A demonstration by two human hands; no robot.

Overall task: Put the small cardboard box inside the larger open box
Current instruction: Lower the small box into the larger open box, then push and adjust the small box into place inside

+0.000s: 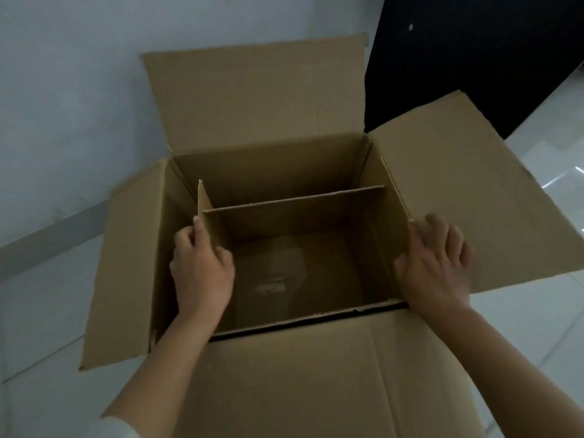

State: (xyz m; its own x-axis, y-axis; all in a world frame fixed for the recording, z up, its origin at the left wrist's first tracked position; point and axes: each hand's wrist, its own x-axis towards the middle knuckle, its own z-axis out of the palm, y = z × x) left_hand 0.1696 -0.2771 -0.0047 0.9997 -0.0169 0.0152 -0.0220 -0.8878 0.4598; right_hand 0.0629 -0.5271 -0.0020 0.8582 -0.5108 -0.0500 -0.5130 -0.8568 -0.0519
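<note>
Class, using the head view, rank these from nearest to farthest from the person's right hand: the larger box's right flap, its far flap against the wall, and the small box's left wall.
1. Right flap of the larger box: the right hand rests on its inner edge.
2. Left wall of the small box: across the opening, pinched by the left hand.
3. Far flap: upright at the back, against the wall.

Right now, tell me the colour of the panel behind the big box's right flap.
Black, with one small pale spot near its top; the head view shows it.
</note>
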